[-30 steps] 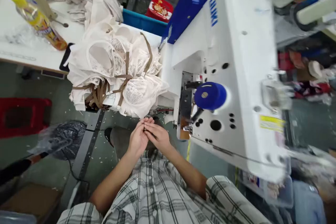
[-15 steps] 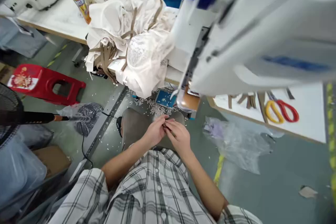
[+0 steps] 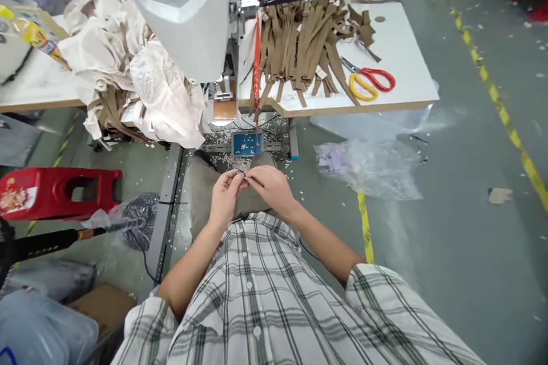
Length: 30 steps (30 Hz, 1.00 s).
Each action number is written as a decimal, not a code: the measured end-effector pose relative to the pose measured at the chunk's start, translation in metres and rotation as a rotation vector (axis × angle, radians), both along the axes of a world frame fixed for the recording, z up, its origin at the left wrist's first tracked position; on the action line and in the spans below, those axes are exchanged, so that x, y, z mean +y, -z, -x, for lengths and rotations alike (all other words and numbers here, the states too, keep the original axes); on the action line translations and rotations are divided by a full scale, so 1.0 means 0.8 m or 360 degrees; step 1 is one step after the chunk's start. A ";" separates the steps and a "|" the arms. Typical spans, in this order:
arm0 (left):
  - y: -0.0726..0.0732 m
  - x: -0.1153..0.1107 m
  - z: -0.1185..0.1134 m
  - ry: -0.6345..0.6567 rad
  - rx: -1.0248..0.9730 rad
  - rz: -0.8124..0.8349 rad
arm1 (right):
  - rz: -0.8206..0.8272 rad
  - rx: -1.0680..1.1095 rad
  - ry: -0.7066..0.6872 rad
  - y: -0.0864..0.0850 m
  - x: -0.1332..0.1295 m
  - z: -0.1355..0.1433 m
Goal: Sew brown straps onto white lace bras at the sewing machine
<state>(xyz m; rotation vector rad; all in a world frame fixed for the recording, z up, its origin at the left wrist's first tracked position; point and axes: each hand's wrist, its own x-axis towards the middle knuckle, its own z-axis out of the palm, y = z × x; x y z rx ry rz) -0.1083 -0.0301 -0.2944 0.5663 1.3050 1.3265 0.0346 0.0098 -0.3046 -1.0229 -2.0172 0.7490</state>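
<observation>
Grey-green floor (image 3: 454,228) — left hand (image 3: 225,197), right hand (image 3: 272,188) — pinching small dark item (image 3: 242,173)

This place is a sewing workshop. One can see a big JUKI sewing machine (image 3: 171,11) at a white work table (image 3: 398,40), a pile of pale garments (image 3: 111,51), many brown fabric strips (image 3: 299,40), scissors (image 3: 363,82), and small scraps (image 3: 274,162) scattered over the floor (image 3: 454,285).

The person wears a white shirt (image 3: 274,296) checked in dark grey-green lines, with small pale buttons (image 3: 249,285) down the front (three show clearly). The left sleeve (image 3: 148,319), between seven and eight o'clock in view, and right sleeve (image 3: 385,291), between four and five, are loose and short. The trousers (image 3: 200,194) are plain grey-brown.
</observation>
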 end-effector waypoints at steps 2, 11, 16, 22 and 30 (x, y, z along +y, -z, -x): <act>0.001 0.005 0.002 0.0053 0.0076 -0.0027 | 0.0118 -0.0007 0.0080 -0.004 0.000 -0.003; -0.008 0.030 0.008 0.0429 0.0624 -0.0154 | 0.0300 0.0216 0.0200 -0.013 0.020 -0.019; -0.012 0.047 0.019 0.0649 0.0542 -0.0183 | 0.0257 0.0180 0.0113 -0.019 0.046 -0.022; -0.012 0.057 0.039 0.0740 0.0092 -0.0042 | 0.0605 0.0173 -0.0238 -0.001 0.083 -0.024; -0.004 0.064 0.055 0.0681 -0.0575 0.0326 | 0.1799 0.1100 -0.0197 0.054 0.148 -0.012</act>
